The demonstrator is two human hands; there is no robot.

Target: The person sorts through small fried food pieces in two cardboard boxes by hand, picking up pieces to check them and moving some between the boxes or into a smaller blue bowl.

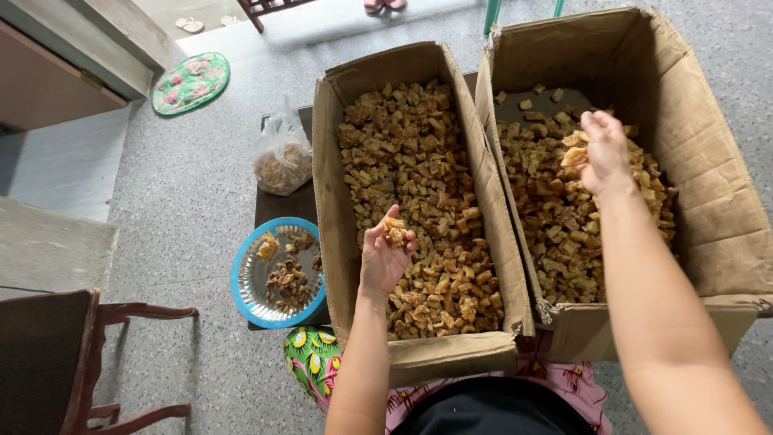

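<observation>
Two open cardboard boxes stand side by side, both holding many small brown fried chunks. My left hand [385, 256] hovers over the near part of the left box [332, 185], fingers closed on a small brown chunk [394, 229]. My right hand [602, 153] reaches into the right box [708, 169], pinching several pale brown chunks [575, 153] above the heap.
A blue-rimmed metal plate [241, 278] with some darker pieces sits left of the left box, on a dark low table [278, 205]. A clear plastic bag [282, 157] of chunks lies behind it. A wooden chair [72, 354] stands at lower left, a round green mat [191, 82] farther back.
</observation>
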